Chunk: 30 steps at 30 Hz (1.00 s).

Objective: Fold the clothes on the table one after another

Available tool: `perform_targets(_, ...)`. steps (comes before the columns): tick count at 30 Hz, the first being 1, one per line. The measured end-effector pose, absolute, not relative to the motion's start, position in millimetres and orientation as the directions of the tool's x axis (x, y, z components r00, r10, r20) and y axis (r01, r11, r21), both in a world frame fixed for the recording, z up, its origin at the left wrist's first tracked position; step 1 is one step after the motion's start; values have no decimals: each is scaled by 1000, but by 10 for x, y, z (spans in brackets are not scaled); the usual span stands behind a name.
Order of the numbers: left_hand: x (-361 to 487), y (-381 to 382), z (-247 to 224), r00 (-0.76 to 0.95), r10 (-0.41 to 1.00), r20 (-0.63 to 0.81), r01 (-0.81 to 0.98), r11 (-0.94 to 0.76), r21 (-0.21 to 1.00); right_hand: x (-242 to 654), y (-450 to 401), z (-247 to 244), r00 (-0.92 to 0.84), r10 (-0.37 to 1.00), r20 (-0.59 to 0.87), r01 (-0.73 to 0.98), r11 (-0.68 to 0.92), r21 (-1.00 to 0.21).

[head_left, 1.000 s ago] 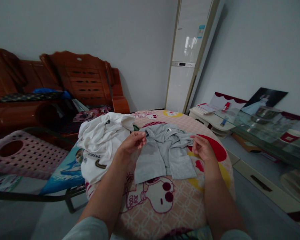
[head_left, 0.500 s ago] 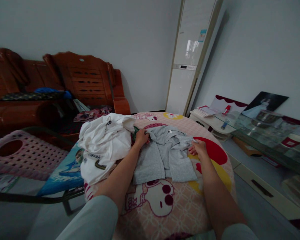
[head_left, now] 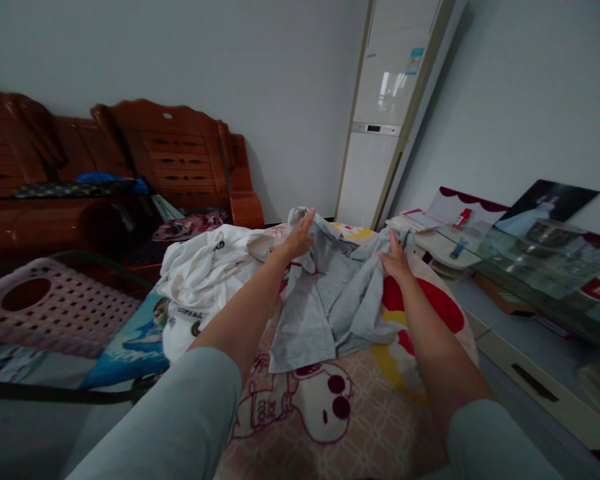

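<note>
A light grey garment [head_left: 307,313] lies partly on the round table, its far part lifted and bunched between my hands. I cannot tell whether it is a top or shorts. My left hand [head_left: 299,239] holds its raised far-left part, with the fingers rather straight and cloth on both sides of them. On the far right, my right hand [head_left: 395,259] grips another raised part, thumb pointing up. The near edge of the garment rests on the patterned tablecloth [head_left: 380,413]. Left of it, a heap of white clothing [head_left: 210,267] with dark print sits beside my left forearm.
A pink woven basket-like chair [head_left: 80,307] and a blue printed cushion [head_left: 130,347] are at the left. Behind stand wooden sofas [head_left: 180,153] and a tall air conditioner [head_left: 375,133]. A glass-topped cabinet [head_left: 525,267] runs along the right.
Both hands have moved up and away from me, raising the far part of the grey garment off the table. Its near-right part has bunched up. The white clothing stays put.
</note>
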State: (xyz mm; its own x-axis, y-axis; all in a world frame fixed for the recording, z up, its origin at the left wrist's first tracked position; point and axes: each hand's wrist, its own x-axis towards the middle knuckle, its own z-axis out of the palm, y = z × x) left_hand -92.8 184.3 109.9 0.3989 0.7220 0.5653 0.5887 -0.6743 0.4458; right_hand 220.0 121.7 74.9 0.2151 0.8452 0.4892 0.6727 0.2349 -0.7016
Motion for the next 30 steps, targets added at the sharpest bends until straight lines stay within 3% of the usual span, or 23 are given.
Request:
perform_targets(3,-949,1656,847,379,780,497,676,-601,427,2085,1080,621,228,855,465,723,171,-669)
perform_targets(6,-963,1313,581,280,880,384,783,-440,439,1951,895,462,279,894,351,778,4,-629)
perform_targets(10,-867,853,333,270,948,171,845,-318,429,1753,686,366,306,933,190,859,-184,-478)
perform_targets(15,-682,583,251,257,961,98,926,-274,260,1568,525,368,118,992,34,927,-98,-361)
perform_targets(21,-714,633,216,209,974,90,932,-227,283,1606,452,290,-35,999,29,886,45,-461)
perform_targets(26,-895,766,217,182,975,126,851,-220,477,1650,436,227,67,997,30,791,-34,-611)
perform_targets(30,-1156,859,293,69,974,216,845,-172,506,1779,465,177,174,982,72,723,-77,-686)
